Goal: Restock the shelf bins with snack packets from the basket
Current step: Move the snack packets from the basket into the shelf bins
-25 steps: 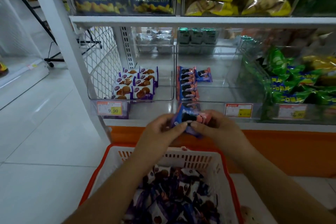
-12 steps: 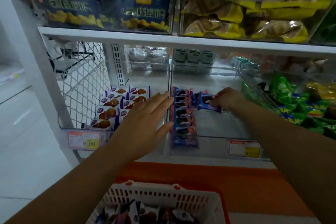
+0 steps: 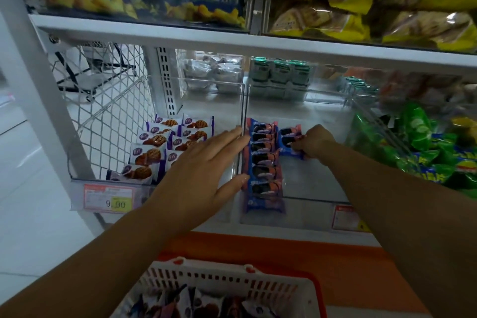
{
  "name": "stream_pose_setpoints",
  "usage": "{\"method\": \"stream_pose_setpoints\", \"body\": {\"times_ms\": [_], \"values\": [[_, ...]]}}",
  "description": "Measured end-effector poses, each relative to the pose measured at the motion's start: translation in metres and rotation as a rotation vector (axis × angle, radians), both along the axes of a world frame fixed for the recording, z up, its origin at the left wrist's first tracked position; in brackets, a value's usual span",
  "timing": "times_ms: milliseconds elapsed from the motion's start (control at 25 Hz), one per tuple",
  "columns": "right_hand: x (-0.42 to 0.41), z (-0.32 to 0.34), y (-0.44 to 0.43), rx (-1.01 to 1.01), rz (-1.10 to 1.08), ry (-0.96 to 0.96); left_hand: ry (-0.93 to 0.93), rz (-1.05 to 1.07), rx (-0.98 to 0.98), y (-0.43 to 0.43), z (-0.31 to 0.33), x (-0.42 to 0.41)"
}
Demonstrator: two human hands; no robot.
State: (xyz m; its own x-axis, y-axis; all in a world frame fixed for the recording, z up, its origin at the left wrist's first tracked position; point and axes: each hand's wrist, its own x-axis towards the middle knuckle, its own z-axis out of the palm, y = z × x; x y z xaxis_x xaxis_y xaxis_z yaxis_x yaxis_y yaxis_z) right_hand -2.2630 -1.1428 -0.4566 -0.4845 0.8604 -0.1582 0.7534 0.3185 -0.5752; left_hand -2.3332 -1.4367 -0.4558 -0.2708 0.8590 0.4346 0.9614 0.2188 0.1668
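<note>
The right hand (image 3: 316, 142), centre-right of the frame, has its grip curled round a blue-and-pink biscuit packet (image 3: 289, 143) deep in the clear bin (image 3: 312, 183). The packet is just beside the far end of the row of matching packets (image 3: 263, 160) that runs along the bin's left wall. The left hand (image 3: 206, 162) shows a wide grip, fingers straight, fingertips at the clear divider (image 3: 243, 108) next to that row, holding nothing. To do this well, I judge the packet should go down flat, face up and square to the row to build a second column. The right hand should let go only once it sits level, while the left hand steadies the row. The wrappers look slick, so a careless nudge could skew the line. The basket (image 3: 232, 270), bottom centre, holds more packets (image 3: 206, 302). Left of the divider lie purple waffle packets (image 3: 160, 147), and green bags (image 3: 418, 142) fill the bin at right. Pale floor tiles (image 3: 31, 201) show at the left edge, past the wire mesh (image 3: 103, 100) shelf end.
</note>
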Motion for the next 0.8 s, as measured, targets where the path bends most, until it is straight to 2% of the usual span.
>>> {"method": "stream_pose_setpoints", "body": {"times_ms": [120,200,280,360,440,520,680,720,800], "values": [[0.012,0.012,-0.008,-0.074,0.032,0.100,0.016,0.038,0.031,-0.006,0.002,0.009],[0.025,0.026,-0.023,0.079,0.052,0.162,0.039,0.048,0.071,-0.017,0.000,0.018],[0.046,0.042,-0.063,0.248,0.124,0.423,0.074,0.034,0.127,-0.034,-0.005,0.034],[0.076,0.048,-0.119,0.310,0.232,0.699,0.054,0.010,0.162,-0.056,-0.017,0.053],[0.106,0.030,-0.177,0.343,0.374,0.751,-0.050,0.008,0.143,-0.078,-0.044,0.073],[0.131,-0.016,-0.221,0.285,0.522,0.565,-0.135,0.032,0.037,-0.100,-0.085,0.096],[0.171,-0.141,-0.252,-0.082,0.676,-0.174,-0.416,0.085,-0.562,-0.135,-0.157,0.130],[0.180,-0.164,-0.256,-0.161,0.710,-0.294,-0.517,0.102,-0.694,-0.141,-0.169,0.136],[0.193,-0.189,-0.273,-0.352,0.736,-0.367,-0.684,0.139,-0.800,-0.152,-0.189,0.149]]}}
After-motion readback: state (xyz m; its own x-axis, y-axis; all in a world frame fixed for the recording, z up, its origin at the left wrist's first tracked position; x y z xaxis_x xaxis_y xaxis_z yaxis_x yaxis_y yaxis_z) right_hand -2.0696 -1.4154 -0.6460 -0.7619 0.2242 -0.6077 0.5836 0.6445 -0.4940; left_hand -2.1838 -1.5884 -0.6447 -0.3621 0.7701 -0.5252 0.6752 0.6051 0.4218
